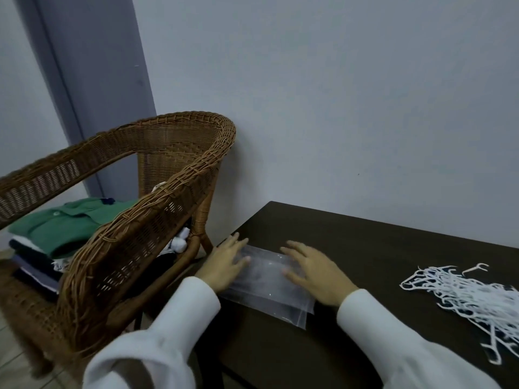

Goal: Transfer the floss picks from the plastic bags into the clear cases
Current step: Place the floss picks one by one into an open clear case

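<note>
White floss picks (466, 296), dark-brown table (365, 242)

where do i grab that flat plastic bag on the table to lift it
Pinch the near right corner of the plastic bag, coming from the table's front side. The bag lies flat with both the left hand and right hand spread on its ends; that corner sticks out bare past the right hand.
</note>
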A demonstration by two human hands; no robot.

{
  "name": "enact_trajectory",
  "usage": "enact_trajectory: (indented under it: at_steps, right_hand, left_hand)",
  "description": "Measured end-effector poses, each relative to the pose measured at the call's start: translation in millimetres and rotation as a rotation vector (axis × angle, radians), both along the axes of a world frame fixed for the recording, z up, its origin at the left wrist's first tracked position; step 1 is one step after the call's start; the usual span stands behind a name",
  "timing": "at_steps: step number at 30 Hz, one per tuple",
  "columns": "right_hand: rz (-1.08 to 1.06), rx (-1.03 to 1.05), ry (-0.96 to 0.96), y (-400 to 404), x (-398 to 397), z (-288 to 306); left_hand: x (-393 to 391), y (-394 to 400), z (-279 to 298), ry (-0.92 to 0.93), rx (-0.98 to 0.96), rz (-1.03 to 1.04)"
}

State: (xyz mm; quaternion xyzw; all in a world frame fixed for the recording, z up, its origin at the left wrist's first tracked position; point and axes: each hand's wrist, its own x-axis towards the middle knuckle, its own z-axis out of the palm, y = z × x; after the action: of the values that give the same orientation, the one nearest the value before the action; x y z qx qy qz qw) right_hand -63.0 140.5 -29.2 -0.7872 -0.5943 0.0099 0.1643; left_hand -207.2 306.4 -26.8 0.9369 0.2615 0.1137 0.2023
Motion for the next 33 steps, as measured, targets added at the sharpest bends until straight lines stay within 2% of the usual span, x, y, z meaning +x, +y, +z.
enact_trajectory:
  at_steps: [3,8,15,23,27,30,33]
  right_hand:
    - [0.064,-0.196,0.057,9,-5,-11]
    - [0.063,-0.304,0.051,12,-5,-24]
    - [0.052,-0.297,0.059,12,-4,-30]
    - [0.043,-0.307,0.055,13,-4,-31]
    - [0.044,-0.314,0.052,14,-4,-31]
    - [0.046,-0.307,0.115,15,-3,-29]
    - [0.056,-0.218,0.273,12,-2,-22]
  left_hand:
    - [18,-13,-7,0.197,0.039,-0.026]
    - [26,-19,-22,0.423,0.127,-0.039]
    - [26,-21,-26,0.466,0.174,-0.05]
    - [24,-22,-30,0.395,0.106,-0.03]
    - [23,-25,-31,0.44,0.158,-0.026]
    - [22,-25,-31,0.453,0.171,-0.025]
    - [22,-22,-31,0.394,0.1,0.001]
